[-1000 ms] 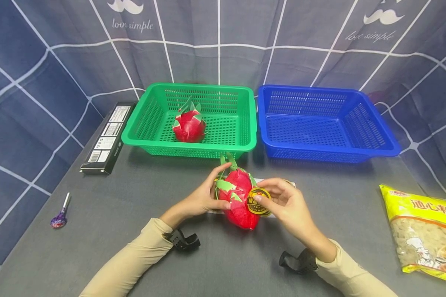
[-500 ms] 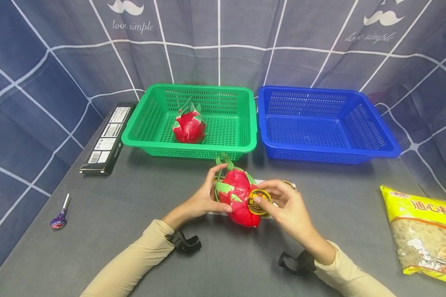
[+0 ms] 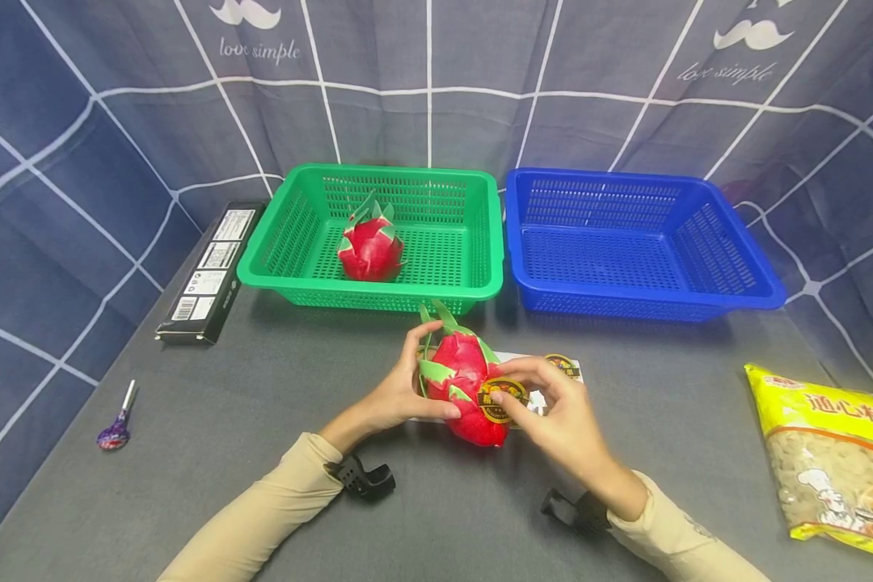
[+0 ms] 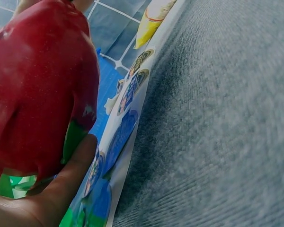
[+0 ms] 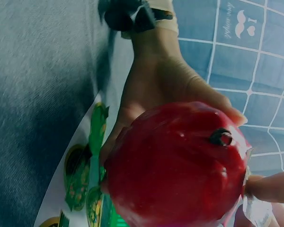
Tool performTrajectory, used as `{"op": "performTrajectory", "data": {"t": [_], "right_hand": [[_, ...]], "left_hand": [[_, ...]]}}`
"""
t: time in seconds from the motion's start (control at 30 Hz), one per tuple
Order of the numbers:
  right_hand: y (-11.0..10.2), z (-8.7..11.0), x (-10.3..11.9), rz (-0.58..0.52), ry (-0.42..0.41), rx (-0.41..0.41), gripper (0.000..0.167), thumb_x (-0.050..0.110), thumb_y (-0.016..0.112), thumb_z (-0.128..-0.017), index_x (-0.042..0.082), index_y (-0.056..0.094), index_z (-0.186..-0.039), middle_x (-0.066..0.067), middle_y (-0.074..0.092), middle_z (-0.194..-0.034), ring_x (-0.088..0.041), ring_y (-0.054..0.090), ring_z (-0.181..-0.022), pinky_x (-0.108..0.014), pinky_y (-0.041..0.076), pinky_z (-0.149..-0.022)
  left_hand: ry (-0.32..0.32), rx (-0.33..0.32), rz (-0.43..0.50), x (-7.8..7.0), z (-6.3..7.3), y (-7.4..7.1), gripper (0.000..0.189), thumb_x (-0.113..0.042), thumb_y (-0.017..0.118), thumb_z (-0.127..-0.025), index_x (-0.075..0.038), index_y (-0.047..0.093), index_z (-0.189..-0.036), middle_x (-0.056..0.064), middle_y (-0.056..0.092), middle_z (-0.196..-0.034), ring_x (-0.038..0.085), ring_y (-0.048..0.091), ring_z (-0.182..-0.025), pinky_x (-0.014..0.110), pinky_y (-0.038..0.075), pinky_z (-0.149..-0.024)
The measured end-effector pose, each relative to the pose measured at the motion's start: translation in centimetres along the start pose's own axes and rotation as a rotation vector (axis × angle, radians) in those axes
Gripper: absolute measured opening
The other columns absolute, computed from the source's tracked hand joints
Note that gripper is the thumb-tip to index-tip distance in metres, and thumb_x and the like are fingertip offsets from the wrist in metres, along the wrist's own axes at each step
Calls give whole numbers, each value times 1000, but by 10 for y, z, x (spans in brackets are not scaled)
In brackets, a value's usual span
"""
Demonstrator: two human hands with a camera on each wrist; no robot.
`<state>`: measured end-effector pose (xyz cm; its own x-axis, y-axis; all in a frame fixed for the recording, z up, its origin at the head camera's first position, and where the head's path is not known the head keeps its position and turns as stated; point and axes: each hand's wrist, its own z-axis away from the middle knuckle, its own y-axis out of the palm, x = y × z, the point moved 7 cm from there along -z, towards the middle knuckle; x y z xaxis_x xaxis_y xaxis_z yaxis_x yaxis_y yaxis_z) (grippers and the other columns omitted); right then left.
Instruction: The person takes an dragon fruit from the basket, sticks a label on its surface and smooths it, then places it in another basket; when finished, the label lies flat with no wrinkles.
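Left hand [image 3: 393,392] is curled round the fruit [image 3: 467,360]: thumb on the near-left side, fingers round the far side, leaves poking past the fingertips. Fruit sits between the two hands, leafy end away from the person. Can't tell if it touches what's under it.

Right hand [image 3: 566,416] pinches a round sticker [image 3: 491,411], thumb on the printed face, fingers behind, at the fruit's right side. Can't tell how much of it is stuck.

Sheet [image 5: 57,198] with more stickers is on the table [image 3: 451,525] below both sets of fingers, right end showing just past the right ones.

Green basket [image 3: 378,291]: near, beyond left fingers, second fruit [image 3: 371,250] inside. Blue basket [image 3: 647,303]: beyond right fingers, beside the green. Black box [image 3: 211,271]: well left of left fingers, farther out. Lollipop [image 3: 119,424]: well left too, nearer. Pasta bag [image 3: 832,469]: well right of right fingers. Curtain [image 3: 480,48]: behind the baskets.
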<state>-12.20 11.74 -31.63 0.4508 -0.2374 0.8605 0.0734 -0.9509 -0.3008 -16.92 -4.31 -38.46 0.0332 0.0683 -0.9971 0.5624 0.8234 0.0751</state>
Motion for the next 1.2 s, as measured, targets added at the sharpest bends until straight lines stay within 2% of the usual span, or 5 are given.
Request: {"op": "performTrajectory", "data": {"t": [0.33, 0.5, 0.7, 0.9, 1.2], "right_hand": [[2, 1, 6, 264, -216, -31, 42, 4, 76, -68, 5, 61, -107, -7, 62, -106, -14, 54, -101, -16, 39, -91], [2, -2, -1, 266, -164, -22, 55, 7, 77, -67, 5, 53, -116, -7, 55, -115, -19, 51, -106, -22, 41, -89], [7, 1, -24, -74, 96, -71, 55, -4, 63, -78, -1, 37, -126, -5, 46, -122, -24, 47, -111, -16, 40, -92], [21, 15, -55, -325, 411, -102, 50, 6, 51, -89, 6, 27, -133, -6, 44, -121, -4, 54, -101, -16, 47, -82], [37, 23, -53, -674, 470, -63, 36, 18, 50, -91, 4, 35, -122, 8, 58, -105, -3, 56, -97, -19, 48, -84]], "left_hand": [[16, -42, -35, 2, 1, -1, 99, -19, 80, -65, -27, 12, -137, 17, 40, -126, 24, 49, -113, 36, 51, -86], [48, -82, -53, 3, 1, 0, 100, -18, 81, -64, -24, 12, -136, 17, 42, -126, 22, 48, -113, 34, 50, -87], [114, -152, -55, -1, 3, 3, 102, -24, 82, -63, -21, 10, -135, 17, 43, -125, 23, 48, -113, 33, 50, -86], [167, -239, -33, -2, 7, 7, 103, -27, 81, -64, -22, 7, -135, 12, 41, -126, 22, 45, -116, 31, 50, -88], [312, -317, -76, -6, 14, 17, 104, -26, 82, -62, -17, 8, -135, 13, 42, -125, 17, 45, -115, 27, 47, -91]]}}
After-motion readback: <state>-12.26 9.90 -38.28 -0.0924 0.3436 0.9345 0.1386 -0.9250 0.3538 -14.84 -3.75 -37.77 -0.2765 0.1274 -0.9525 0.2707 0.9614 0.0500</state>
